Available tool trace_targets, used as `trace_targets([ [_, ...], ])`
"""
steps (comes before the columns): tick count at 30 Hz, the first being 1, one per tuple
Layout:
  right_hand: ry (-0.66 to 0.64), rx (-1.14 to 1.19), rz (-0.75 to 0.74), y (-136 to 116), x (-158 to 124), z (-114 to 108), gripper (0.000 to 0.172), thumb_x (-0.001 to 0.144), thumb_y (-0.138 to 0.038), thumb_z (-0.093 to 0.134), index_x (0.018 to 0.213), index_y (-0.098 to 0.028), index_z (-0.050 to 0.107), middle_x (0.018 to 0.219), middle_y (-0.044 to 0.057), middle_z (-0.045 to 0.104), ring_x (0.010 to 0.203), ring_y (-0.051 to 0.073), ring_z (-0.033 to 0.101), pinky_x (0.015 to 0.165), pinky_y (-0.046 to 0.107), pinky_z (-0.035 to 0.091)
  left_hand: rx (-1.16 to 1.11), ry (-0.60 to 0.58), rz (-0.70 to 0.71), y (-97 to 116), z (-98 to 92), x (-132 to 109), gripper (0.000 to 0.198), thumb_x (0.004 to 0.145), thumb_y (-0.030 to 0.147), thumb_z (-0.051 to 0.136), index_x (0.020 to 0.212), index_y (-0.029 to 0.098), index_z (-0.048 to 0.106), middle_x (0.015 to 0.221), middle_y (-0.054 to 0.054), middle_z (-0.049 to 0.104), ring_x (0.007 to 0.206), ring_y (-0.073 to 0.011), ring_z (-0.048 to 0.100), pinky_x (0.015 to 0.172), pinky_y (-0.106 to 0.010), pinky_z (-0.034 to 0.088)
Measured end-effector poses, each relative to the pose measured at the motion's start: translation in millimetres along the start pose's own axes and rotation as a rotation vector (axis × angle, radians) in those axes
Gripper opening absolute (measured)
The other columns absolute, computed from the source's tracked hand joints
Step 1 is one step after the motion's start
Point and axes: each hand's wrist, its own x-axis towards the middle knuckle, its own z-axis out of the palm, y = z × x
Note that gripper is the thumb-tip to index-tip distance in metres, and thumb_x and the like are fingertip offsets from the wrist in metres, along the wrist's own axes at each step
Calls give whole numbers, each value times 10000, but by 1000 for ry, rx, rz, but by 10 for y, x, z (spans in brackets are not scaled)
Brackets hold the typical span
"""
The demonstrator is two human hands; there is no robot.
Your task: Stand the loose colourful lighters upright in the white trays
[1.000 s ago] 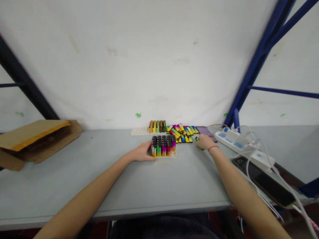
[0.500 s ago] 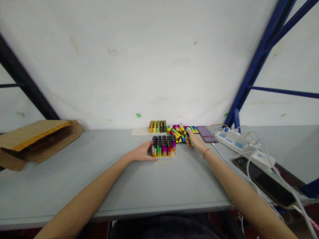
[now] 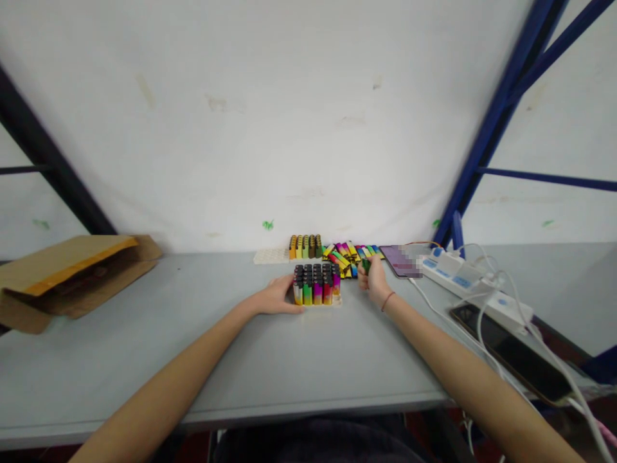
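Several colourful lighters [image 3: 317, 293] with black tops stand upright in a pale rack [image 3: 337, 300] on the desk. My left hand [image 3: 276, 296] grips the rack's left end, thumb along the front and fingers at the side. To the right, my right hand [image 3: 376, 281] is closed around a green lighter [image 3: 367, 264], partly hidden by the fingers. Just beyond that hand lies a loose pile of bright multicoloured lighters [image 3: 340, 257]. Behind the rack, another group of lighters [image 3: 305, 247] in orange, yellow, green and dark tones stands upright beside a bare pale rack [image 3: 271, 256].
An open brown padded envelope [image 3: 77, 263] lies at the left. On the right are a tablet-like device [image 3: 398, 260], a white power strip [image 3: 475, 285] with cables, and a dark phone [image 3: 511, 350]. A blue metal frame [image 3: 501, 122] rises at the right; a white wall stands behind.
My right hand has drawn back from the pile toward me, and its lighter has turned more upright. My left hand stays at the rack.
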Motion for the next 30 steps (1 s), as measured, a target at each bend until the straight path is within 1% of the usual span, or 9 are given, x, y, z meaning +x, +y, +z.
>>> trace_targets([
  [2,69,31,44,-9,-25,20,513,895,-579,202,514,-239,253,382,-74,160,312,72,100,313,209,113,-2,-5,-2,3,-2,-2,826,664,554,712,1328,143,442,1340,-144,527,1214,-355,485,1062,-449,334],
  [4,90,55,47,-20,-52,30,515,898,-578,229,519,-231,261,387,-71,168,318,71,113,320,208,121,-4,-5,-5,8,-5,-5,825,666,552,713,1327,140,442,1342,-148,523,1216,-357,481,1064,-454,329],
  [8,67,103,24,-45,-74,25,484,899,-530,222,526,-228,285,376,-64,199,322,75,138,325,209,142,-3,-5,-5,5,-2,-8,821,670,551,712,1324,134,442,1345,-152,519,1221,-357,476,1065,-452,325],
  [11,30,116,64,-68,-75,17,448,889,-484,228,524,-232,288,363,-68,207,316,74,144,324,203,146,-3,-1,-5,-9,6,-5,805,669,557,710,1307,137,458,1332,-146,530,1208,-356,487,1059,-447,335],
  [13,20,122,87,-85,-79,19,435,885,-464,213,520,-235,274,352,-71,191,313,73,123,322,199,127,-10,8,3,-19,11,-2,797,668,559,710,1303,144,462,1326,-137,535,1201,-350,492,1057,-443,340],
  [16,35,144,78,-107,-94,31,428,879,-466,193,522,-239,254,353,-73,168,320,73,89,321,199,102,-19,12,14,-28,15,0,800,666,553,715,1298,133,463,1318,-145,538,1195,-350,491,1051,-448,343],
  [22,57,125,25,-111,-123,61,406,879,-428,204,524,-237,258,370,-72,168,332,79,102,325,204,128,-32,9,25,-27,11,2,771,665,550,719,1276,145,482,1293,-129,559,1169,-347,507,1034,-445,359],
  [25,22,89,1,-97,-120,64,415,876,-442,234,521,-232,280,379,-70,191,340,76,129,338,199,155,-21,3,12,-16,7,1,765,666,541,716,1272,137,485,1285,-136,561,1167,-351,507,1030,-446,363],
  [30,-132,-7,36,-49,-99,59,457,860,-491,254,487,-230,293,375,-59,214,335,72,144,348,207,147,-4,-3,-18,5,-2,-5,792,661,545,718,1288,132,470,1300,-148,548,1182,-362,500,1035,-453,356],
])
